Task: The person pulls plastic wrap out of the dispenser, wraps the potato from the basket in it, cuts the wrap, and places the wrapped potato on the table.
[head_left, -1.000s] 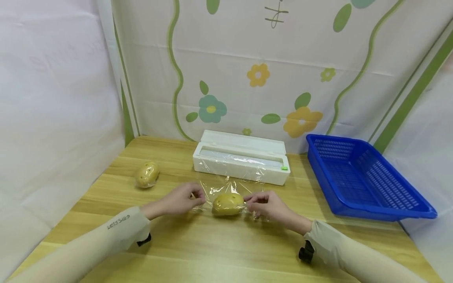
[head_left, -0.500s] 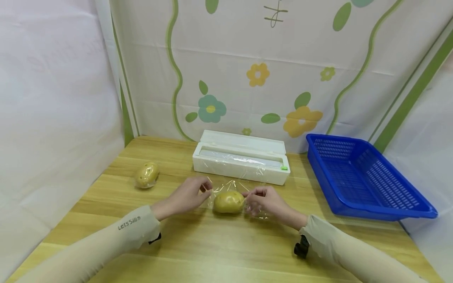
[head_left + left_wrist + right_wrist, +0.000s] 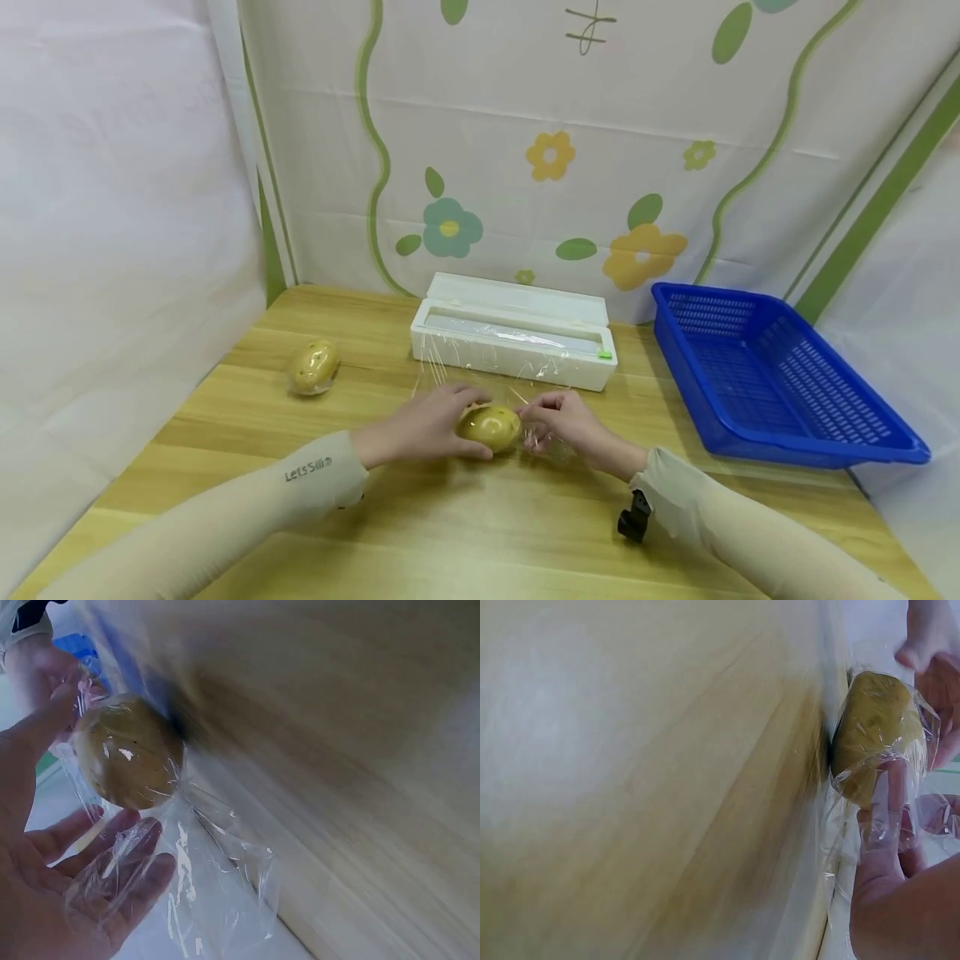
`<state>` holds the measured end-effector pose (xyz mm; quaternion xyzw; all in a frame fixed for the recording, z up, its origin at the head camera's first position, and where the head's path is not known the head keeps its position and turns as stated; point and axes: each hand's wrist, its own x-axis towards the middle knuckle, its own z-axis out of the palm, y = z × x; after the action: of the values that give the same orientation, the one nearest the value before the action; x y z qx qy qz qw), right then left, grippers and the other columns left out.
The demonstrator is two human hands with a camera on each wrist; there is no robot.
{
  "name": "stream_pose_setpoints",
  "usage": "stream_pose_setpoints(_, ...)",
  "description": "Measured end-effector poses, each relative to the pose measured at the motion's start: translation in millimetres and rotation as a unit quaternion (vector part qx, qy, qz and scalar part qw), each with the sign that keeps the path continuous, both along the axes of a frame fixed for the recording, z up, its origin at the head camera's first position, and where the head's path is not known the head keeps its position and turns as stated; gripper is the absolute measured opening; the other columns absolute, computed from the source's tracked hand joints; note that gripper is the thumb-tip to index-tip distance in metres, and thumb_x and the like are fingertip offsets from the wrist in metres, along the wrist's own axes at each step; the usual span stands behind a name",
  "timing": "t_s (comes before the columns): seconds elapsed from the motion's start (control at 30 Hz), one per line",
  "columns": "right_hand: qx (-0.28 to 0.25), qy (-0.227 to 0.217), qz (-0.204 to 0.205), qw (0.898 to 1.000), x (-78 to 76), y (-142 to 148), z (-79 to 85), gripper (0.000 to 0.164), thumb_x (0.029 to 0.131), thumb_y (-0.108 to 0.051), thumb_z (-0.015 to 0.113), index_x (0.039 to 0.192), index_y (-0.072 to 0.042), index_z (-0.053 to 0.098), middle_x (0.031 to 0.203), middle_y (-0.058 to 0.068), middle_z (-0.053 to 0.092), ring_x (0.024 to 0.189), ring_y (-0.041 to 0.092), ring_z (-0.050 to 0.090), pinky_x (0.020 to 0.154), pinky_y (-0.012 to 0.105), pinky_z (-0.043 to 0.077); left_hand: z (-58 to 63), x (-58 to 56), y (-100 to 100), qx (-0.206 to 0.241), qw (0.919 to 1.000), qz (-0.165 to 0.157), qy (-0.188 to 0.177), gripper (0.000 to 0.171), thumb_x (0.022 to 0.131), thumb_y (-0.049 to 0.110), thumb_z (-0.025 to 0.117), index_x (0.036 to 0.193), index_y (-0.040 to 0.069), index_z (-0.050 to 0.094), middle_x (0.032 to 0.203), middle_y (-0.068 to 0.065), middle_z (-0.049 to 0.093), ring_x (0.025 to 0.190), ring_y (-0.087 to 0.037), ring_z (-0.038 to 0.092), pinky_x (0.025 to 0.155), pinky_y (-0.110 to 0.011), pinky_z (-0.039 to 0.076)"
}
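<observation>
A yellow potato (image 3: 492,427) lies on the table with clear plastic wrap (image 3: 225,900) around it. My left hand (image 3: 420,423) cups its left end, fingers spread behind and thumb in front. In the left wrist view the left fingers are loosely extended below the potato, with film lying over them. At the potato's right end my right hand (image 3: 573,425) pinches the gathered film between thumb and fingers. The wrap runs back toward the white dispenser box (image 3: 513,362), whose lid stands up.
A second potato (image 3: 314,367), wrapped in film, sits at the left of the wooden table (image 3: 480,533). On the right stands a blue plastic basket (image 3: 750,392). A flower-printed cloth (image 3: 487,125) hangs behind the table.
My left hand has moved right from the film's left edge and now reaches around the potato's left end. The right hand stays at the right end, gathering film.
</observation>
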<state>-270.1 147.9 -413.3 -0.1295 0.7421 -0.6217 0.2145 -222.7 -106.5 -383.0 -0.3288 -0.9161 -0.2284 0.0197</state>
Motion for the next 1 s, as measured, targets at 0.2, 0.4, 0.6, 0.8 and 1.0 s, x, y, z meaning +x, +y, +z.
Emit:
stream_pose_setpoints(0.2,0.012,0.006,0.010,1.000,-4.6,3,0.9,0.022,0.090,-0.012,0.071,0.101,0.007,0.070,0.097,0.020,0.070,0.063,0.022,0.066,0.059,0.032,0.056,-5.2,-27.2,-5,0.057,0.9964,-0.051,-0.036,0.039,0.087,0.035,0.077,0.115,0.009,0.068,0.108,0.003,0.069,0.098,-0.012,0.063,0.089,-0.034,0.050)
stream_pose_setpoints(0.4,0.108,0.427,0.024,0.897,6.1,10,30.0,0.023,0.083,-0.013,0.079,0.103,-0.004,0.072,0.098,0.008,0.069,0.083,0.021,0.063,0.068,0.033,0.054,-5.3,-45.3,-15,0.091,0.9879,-0.057,-0.112,0.041,0.093,0.036,0.069,0.122,0.007,0.068,0.111,0.002,0.069,0.098,-0.010,0.063,0.090,-0.038,0.050)
stream_pose_setpoints(0.6,0.144,0.717,0.151,0.665,13.0,-4,38.2,0.036,0.077,-0.014,0.084,0.109,-0.006,0.070,0.116,0.012,0.063,0.105,0.026,0.060,0.089,0.040,0.051,-5.6,-59.3,-25,0.092,0.9810,-0.062,-0.159,0.037,0.097,0.036,0.065,0.125,0.012,0.068,0.111,0.006,0.069,0.101,-0.010,0.062,0.088,-0.031,0.051)
stream_pose_setpoints(0.8,0.195,0.746,0.179,0.612,-1.2,-15,18.0,0.045,0.074,-0.018,0.088,0.113,-0.003,0.070,0.115,0.011,0.065,0.106,0.025,0.061,0.094,0.038,0.048,-4.7,-67.2,-27,0.079,0.9774,-0.057,-0.188,0.036,0.097,0.039,0.062,0.124,0.016,0.068,0.112,0.009,0.067,0.105,-0.009,0.060,0.094,-0.036,0.048)
stream_pose_setpoints(1.0,0.186,0.709,0.157,0.662,-14.5,-16,4.0,0.060,0.072,-0.022,0.090,0.121,0.001,0.064,0.121,0.013,0.062,0.108,0.024,0.060,0.090,0.034,0.050,-4.9,-70.3,-24,0.074,0.9758,-0.063,-0.196,0.035,0.097,0.039,0.063,0.123,0.016,0.069,0.110,0.010,0.068,0.104,-0.009,0.061,0.094,-0.038,0.047)
